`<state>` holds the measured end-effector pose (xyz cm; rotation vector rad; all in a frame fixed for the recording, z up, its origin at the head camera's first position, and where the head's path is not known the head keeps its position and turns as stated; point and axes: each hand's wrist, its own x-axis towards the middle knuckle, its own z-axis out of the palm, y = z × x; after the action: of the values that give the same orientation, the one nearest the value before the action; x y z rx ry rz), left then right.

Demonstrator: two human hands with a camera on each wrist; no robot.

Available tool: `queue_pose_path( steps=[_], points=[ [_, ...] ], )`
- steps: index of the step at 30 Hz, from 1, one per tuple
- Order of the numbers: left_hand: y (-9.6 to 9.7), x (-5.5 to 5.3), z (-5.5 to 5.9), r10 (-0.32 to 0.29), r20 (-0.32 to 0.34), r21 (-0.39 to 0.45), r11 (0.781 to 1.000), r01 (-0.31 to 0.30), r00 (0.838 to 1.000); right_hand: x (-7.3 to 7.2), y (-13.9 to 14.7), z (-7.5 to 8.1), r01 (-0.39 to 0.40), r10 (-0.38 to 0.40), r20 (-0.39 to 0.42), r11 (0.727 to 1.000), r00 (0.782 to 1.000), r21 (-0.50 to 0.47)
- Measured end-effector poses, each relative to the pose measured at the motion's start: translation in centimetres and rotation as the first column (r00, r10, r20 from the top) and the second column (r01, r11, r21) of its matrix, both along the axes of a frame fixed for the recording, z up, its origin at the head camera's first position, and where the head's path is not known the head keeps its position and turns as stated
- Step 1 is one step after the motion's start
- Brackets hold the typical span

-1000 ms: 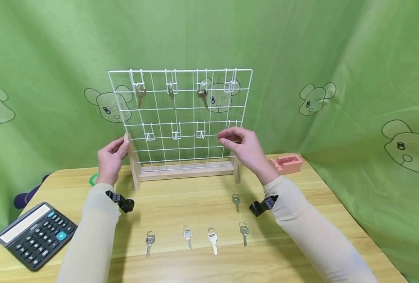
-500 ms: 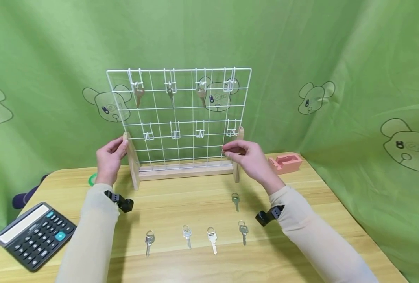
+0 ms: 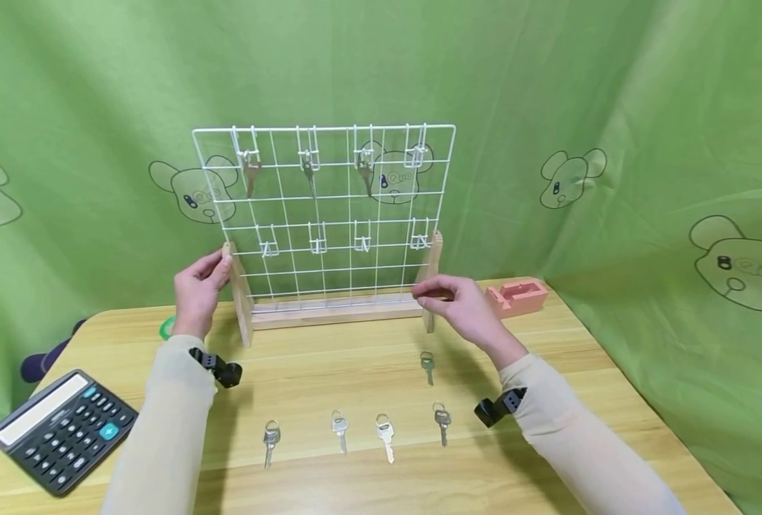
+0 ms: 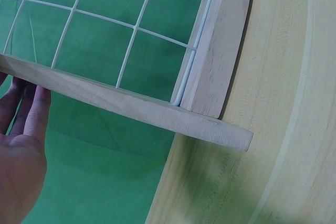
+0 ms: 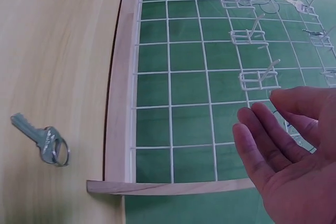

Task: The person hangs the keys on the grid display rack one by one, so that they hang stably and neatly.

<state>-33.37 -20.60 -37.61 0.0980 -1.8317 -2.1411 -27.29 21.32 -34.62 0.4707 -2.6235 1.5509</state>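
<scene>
A white wire grid rack (image 3: 350, 223) with hooks stands in a wooden base (image 3: 338, 315). My left hand (image 3: 197, 295) pinches the top of its left wooden upright (image 4: 131, 103) between thumb and fingers. My right hand (image 3: 461, 307), loosely bent with nothing in it, hovers before the right upright (image 3: 433, 261); the right wrist view shows its fingers (image 5: 262, 140) apart from the thumb. From the top hooks hang a first key (image 3: 250, 175), a second key (image 3: 309, 170) and a third key (image 3: 365, 175). The fourth top hook (image 3: 416, 156) and the lower hooks (image 3: 362, 243) are bare.
Several keys with rings lie on the table; a key (image 3: 427, 366) is closest to the rack, another key (image 3: 386, 438) nearer the front. A calculator (image 3: 64, 433) lies at left, a green ring (image 3: 167, 327) behind the left wrist, a pink tape dispenser (image 3: 519, 297) at back right.
My right hand has moved down and right, away from the lower right hook, uncovering it. The third hanging key has swung to hang straighter. My left hand keeps its hold.
</scene>
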Motion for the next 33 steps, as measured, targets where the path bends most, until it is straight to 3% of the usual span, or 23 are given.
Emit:
queue_pose_path(
  steps=[24,33],
  points=[
    [0.0,0.0,0.1,-0.01,0.009,-0.018,1.0,0.01,1.0,-0.2,2.1,-3.8,-0.053,0.05,0.09,0.998,0.995,0.032],
    [0.0,0.0,0.0,-0.012,0.004,-0.01,1.0,0.012,1.0,-0.1,2.6,-5.4,-0.059,0.048,0.118,0.994,0.992,0.095]
  ],
)
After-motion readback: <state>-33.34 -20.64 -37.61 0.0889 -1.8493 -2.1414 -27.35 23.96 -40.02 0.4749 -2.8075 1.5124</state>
